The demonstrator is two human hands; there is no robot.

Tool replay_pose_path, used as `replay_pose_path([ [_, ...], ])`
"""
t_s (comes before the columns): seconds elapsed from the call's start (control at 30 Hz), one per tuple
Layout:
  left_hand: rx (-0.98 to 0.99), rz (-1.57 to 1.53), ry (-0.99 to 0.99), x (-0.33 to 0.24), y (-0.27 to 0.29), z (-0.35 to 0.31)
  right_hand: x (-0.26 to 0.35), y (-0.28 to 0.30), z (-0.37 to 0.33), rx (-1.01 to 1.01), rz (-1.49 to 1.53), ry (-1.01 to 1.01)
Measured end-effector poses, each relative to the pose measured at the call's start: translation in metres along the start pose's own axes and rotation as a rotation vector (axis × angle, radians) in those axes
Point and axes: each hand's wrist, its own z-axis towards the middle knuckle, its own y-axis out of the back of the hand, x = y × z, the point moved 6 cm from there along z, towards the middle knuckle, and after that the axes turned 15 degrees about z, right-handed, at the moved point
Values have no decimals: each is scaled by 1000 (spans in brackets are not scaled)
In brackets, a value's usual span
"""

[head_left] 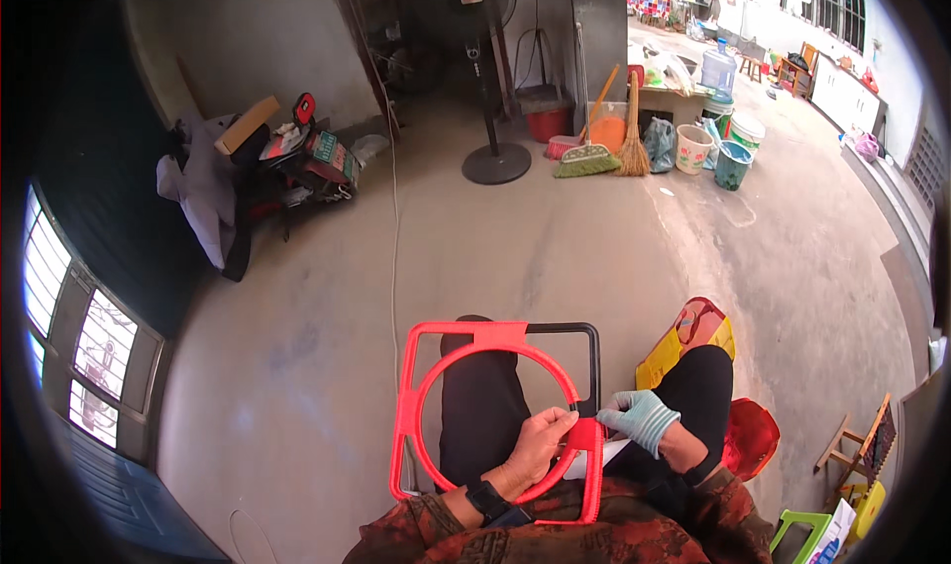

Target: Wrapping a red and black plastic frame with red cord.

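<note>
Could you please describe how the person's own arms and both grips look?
The left grip is bare, with a black watch-like band at the wrist. The right grip wears a pale blue-green glove with white stripes. The sleeves are dark, patterned in reddish-brown.

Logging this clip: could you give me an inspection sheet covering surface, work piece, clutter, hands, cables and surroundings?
Surface: the person's lap, in black trousers, above a grey floor.
Work piece: red-and-black square frame with a round inner ring, over the lap.
Clutter: yellow-and-red bag beside the right knee; straw broom and white bucket farther off.
Hands: bare left hand at the frame's right side; gloved right hand next to it; exact grips unclear.
Cables: pale cord along the floor.
Surroundings: pedestal fan ahead; scooter at upper left.
</note>
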Motion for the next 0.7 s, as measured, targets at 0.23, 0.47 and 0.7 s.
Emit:
replay_pose_path([
  [0.23, 72, -2, -54, -10, -12, 15, 3, 5, 9, -79, -7, 45],
  [0.47, 120, -3, -37, -31, -20, 11, 87, 15, -45, -390, -72, 559],
  [0.7, 219, -98, -12, -34, -27, 12, 255, -61, -169, 721, -90, 1156],
])
